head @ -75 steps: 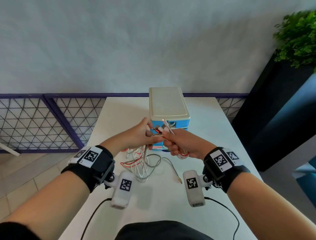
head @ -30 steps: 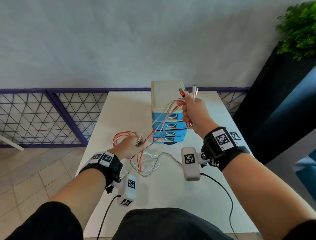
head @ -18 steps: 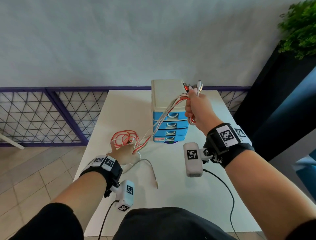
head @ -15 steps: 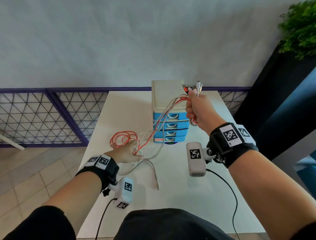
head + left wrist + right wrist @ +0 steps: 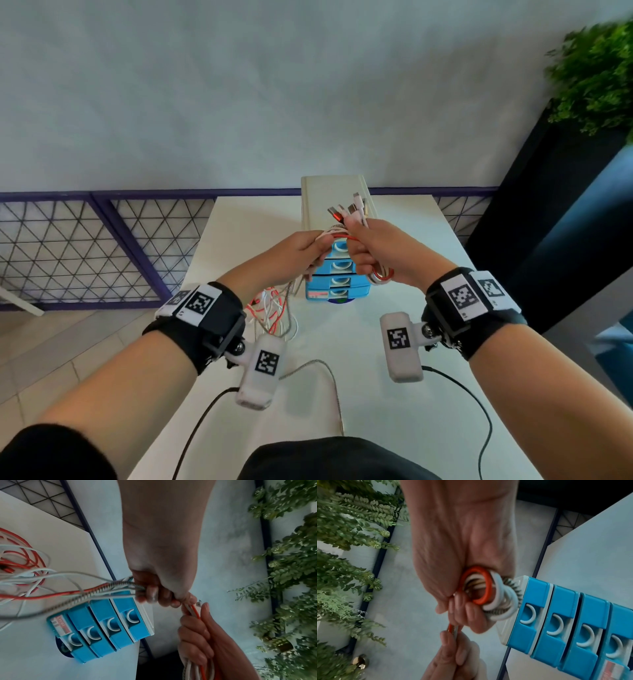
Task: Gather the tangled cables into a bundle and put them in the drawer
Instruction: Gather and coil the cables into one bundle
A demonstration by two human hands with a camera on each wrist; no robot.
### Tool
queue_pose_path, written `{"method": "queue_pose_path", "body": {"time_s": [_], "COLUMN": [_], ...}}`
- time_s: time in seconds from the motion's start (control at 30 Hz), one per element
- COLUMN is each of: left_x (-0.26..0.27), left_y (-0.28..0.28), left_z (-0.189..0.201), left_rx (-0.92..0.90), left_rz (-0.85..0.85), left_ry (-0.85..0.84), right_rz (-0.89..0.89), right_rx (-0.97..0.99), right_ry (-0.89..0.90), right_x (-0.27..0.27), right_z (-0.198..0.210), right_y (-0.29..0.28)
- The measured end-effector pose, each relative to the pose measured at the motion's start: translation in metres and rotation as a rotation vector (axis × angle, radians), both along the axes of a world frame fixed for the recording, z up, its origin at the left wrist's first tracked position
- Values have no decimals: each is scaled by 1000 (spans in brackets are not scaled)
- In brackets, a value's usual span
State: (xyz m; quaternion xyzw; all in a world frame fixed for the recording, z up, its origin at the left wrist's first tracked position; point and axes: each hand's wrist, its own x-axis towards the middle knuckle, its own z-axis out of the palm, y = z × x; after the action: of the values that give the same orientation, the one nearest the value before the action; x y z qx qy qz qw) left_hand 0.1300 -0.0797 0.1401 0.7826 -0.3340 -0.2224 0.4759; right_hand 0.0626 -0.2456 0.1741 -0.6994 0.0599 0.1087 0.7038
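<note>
While your right hand (image 5: 380, 253) is fisted round the gathered end of the cables (image 5: 337, 234), with the plug ends (image 5: 349, 210) fanning out above your thumb and a small coil of red, white and braided loops (image 5: 485, 592) poking out below your little finger, your left hand (image 5: 298, 255) is curled round the same strands just beside it. From your left fist the loose lengths trail down to a heap (image 5: 274, 313) on the white table (image 5: 394, 428), and one braided tail (image 5: 329, 373) lies near the front edge.

Expect this bundle to be light and limp: it will carry no shape of its own, so whatever you do not clamp will likely droop and spring open. The smooth red and white sheaths look slippery against each other; the braided one looks stiffer and should resist tight turns. Take hold across the whole coil, not by single strands or by the plugs, which could bend or pull at their necks.

Both hands are raised in front of the blue drawer unit (image 5: 337, 274), whose four drawers all appear shut, so one hand will probably have to let go to open one.
</note>
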Motion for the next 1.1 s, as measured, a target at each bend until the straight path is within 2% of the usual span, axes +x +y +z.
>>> {"method": "queue_pose_path", "body": {"time_s": [0.07, 0.13, 0.27, 0.33, 0.4, 0.47, 0.57, 0.6, 0.67, 0.73, 0.8, 0.87, 0.93, 1.1], "left_x": [1, 1, -5, -8, -9, -8, -7, -7, -8, -10, -14, -20, -29, -47], "left_y": [1, 2, 7, 10, 15, 20, 20, 19, 14, 6, -3, -11, -16, -30], "left_z": [1, 2, 6, 9, 8, 5, 4, 4, 5, 4, 1, -5, -9, -10], "left_rx": [28, 34, -11, -28, -3, 12, -22, -18, -8, 1, 53, 162, 274, 428], "left_rz": [20, 15, 16, 20, -46, -118, -141, -139, -112, -14, 109, 200, 270, 323], "left_ry": [-97, -114, 111, 295, 464, 561, 653, 646, 574, 432, 235, -36, -265, -532], "right_rz": [70, 107, 160, 129, 35, -35, -102, -122, -164, -216, -245, -237, -224, -191], "right_rx": [-2, -58, -385, -457, -439, -381, -270, -287, -430, -425, -385, -371, -254, 175], "right_ry": [2, 4, -33, -58, -83, -98, -55, -48, -90, -81, -42, -32, -40, 16], "right_x": [-4, -6, -5, -2, 1, 4, 7, 8, 11, 16, 24, 29, 30, 31], "right_z": [0, 1, 2, 2, 3, 2, -6, -9, -18, -24, -30, -33, -34, -35], "right_y": [-2, -4, -7, -3, -2, -4, -8, -10, -10, -8, -6, -3, 0, 6]}}
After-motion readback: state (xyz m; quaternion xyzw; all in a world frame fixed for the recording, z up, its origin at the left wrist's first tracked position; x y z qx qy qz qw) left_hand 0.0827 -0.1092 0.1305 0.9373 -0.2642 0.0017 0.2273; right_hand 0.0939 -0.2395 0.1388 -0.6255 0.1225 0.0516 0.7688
